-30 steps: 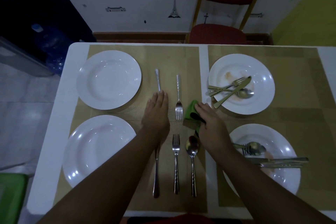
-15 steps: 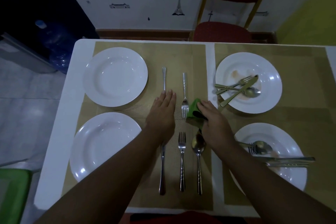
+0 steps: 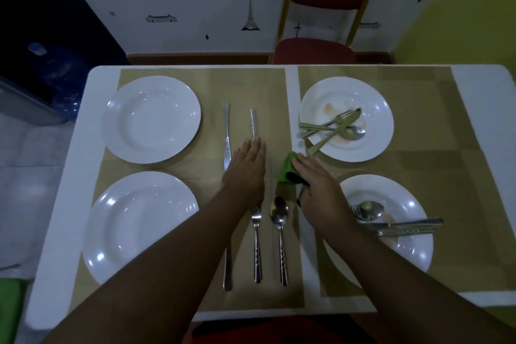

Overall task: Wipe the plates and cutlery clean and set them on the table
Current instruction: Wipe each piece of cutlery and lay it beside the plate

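Note:
My left hand [image 3: 247, 167] lies flat, fingers straight, over the head of the far fork [image 3: 253, 123], right of the far knife [image 3: 226, 137]. My right hand [image 3: 315, 183] holds a green cloth [image 3: 287, 166] against the placemat between the cutlery rows. Near me lie a knife [image 3: 228, 265], a fork [image 3: 257, 248] and a spoon [image 3: 280, 220]. Two clean white plates [image 3: 152, 119] [image 3: 139, 227] sit on the left. The far right plate [image 3: 346, 98] is stained and carries gold cutlery [image 3: 332, 128]. The near right plate [image 3: 402, 195] carries silver cutlery [image 3: 402, 225].
The white table [image 3: 480, 86] has two tan placemats [image 3: 251, 84]. A red chair [image 3: 312, 50] stands behind the far edge. A blue water bottle [image 3: 60, 75] is on the floor at the left, and something green [image 3: 9, 307] lies at the bottom left.
My left hand has slid right, from over the far knife to over the far fork's head. My right hand has stayed on the green cloth.

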The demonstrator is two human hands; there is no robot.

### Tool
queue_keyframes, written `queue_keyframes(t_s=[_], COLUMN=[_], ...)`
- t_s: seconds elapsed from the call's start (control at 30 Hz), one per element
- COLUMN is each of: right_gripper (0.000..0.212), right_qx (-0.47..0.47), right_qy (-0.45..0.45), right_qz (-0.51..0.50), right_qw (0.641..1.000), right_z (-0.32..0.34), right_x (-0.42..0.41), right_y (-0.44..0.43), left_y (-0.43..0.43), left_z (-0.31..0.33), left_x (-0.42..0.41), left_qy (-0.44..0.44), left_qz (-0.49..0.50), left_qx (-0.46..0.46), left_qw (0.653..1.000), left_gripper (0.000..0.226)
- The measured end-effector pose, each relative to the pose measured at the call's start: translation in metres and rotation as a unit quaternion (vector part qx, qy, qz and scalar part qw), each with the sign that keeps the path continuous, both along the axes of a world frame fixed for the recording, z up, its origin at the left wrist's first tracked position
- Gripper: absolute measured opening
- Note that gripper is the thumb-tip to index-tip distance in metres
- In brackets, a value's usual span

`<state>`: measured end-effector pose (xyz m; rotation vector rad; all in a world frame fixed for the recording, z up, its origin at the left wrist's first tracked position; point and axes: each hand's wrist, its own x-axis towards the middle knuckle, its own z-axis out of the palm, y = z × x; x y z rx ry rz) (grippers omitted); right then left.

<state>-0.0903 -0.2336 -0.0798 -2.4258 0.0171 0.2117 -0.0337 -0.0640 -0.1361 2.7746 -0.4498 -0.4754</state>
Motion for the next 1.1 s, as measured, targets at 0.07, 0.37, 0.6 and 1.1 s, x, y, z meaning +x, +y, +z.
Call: queue_keyframes(t_s=[0.07,0.37,0.6,1.1], right_gripper=[0.065,0.065,0.067,0.062], right_qx=[0.003,0.014,0.028,0.071], right_qy=[-0.003,-0.040,-0.040,0.004], right_qz=[0.000,-0.017,-0.005,-0.014], right_qw=[1.000,0.999,0.999,0.997], right_z=[0.002,0.025,0.025,0.016], right_x=[0.000,-0.013,-0.050,-0.099], right_y=[0.002,-0.029,-0.096,-0.195], left_y=[0.001,-0.033,-0.098,-0.161], left_z=[0.006,0.045,0.049,0.037], left_x=[-0.002,-0.045,-0.106,-0.119], left_qy=[-0.007,-0.044,-0.046,-0.017], left_qz=[-0.001,-0.001,0.011,0.047], left_qx=[-0.013,-0.099,-0.104,0.071], left_qw=[1.000,0.994,0.993,0.996], left_gripper=[0.066,0.060,0.059,0.027])
